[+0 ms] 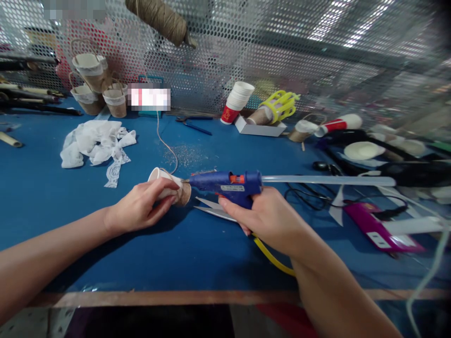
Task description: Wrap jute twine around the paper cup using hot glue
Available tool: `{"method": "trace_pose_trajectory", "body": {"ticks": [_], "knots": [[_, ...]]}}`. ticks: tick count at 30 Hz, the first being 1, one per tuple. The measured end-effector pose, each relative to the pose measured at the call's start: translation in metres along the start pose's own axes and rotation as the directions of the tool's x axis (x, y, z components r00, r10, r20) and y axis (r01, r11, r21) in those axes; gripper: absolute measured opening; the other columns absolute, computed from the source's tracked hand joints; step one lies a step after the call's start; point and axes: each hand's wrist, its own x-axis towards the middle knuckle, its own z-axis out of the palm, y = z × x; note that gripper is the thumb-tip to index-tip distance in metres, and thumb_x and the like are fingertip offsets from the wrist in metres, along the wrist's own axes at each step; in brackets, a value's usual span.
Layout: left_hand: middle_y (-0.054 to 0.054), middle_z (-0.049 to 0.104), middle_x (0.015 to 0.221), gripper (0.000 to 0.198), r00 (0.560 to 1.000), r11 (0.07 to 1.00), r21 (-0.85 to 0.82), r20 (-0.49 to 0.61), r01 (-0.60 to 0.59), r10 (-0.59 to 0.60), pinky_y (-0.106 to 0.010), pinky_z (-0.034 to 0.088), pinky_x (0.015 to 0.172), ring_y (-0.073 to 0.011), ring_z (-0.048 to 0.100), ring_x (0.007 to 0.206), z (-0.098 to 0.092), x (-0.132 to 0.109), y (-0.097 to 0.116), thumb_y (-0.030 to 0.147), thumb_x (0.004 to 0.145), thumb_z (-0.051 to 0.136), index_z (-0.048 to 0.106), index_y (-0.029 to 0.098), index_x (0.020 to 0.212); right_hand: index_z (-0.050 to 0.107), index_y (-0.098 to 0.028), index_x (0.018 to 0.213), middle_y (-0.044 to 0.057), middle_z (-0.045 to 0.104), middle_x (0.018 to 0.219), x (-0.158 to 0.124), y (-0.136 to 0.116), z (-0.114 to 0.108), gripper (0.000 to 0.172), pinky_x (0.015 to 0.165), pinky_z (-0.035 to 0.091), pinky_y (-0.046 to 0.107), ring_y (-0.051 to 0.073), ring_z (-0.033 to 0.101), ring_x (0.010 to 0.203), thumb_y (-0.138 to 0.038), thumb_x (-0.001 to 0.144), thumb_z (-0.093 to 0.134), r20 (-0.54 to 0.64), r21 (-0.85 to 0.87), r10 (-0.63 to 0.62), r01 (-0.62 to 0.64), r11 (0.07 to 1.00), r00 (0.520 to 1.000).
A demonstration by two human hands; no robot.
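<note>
A metal mesh wall (211, 51), punched all over with small round holes, stands behind a table (190, 263) with a smooth blue top and a raw wooden front edge. The right hand (264, 216) grips the handle of a glue gun (209, 182), a hard blue plastic body with a long, translucent, rod-shaped glue stick (327, 180) jutting from its back. Left of centre lies a crumpled heap of soft white lace (93, 143), one patterned end trailing loose. The left hand (150, 202) is closed around a paper cup (186, 195), fingers across its side; the cup is tilted, its smooth white mouth facing left and its lower part covered in rough brown twine. The gun's narrow nozzle is right at this twine; whether it touches cannot be told. Farther back at the left, small brown-and-white pots (93, 75) with looped handles are piled together. A fat spool (160, 21) of coarse brown cord sits high against the mesh. Pointed steel scissors (214, 211) with a curved yellow handle lie partly hidden by the right hand. Nested white cups (241, 96) lean near the mesh, beside slim blue-handled pliers (197, 126). A thin pale string (165, 144) curves down to the held cup.
</note>
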Motion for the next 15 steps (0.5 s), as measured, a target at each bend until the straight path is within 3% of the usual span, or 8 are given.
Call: {"method": "trace_pose_trajectory", "body": {"ticks": [11,15], "knots": [[-0.004,0.064,0.079,0.013,0.998,0.998,-0.022,0.005,0.062,-0.062,-0.018,0.049,0.059,-0.0112,0.063,0.065,-0.0017,0.0014,0.0022,0.015,0.083,0.042,0.045,0.016,0.095,0.043,-0.02,0.047,-0.005,0.044,0.032,-0.0004,-0.0007,0.0027,0.033,0.037,0.038,0.02,0.009,0.046,0.031,-0.031,0.076,0.052,-0.001,0.032,0.008,-0.008,0.999,1.0],[-0.007,0.064,0.09,0.015,0.979,0.977,-0.068,-0.004,0.204,-0.205,-0.02,0.049,0.061,-0.0138,0.064,0.075,-0.0015,0.002,0.002,0.02,0.084,0.042,0.045,0.016,0.098,0.049,-0.019,0.055,-0.006,0.043,0.033,-0.0014,-0.0002,0.0036,0.026,0.036,0.037,0.02,0.008,0.044,0.03,-0.032,0.077,0.051,0.009,0.048,-0.006,0.006,0.999,1.0]]}}
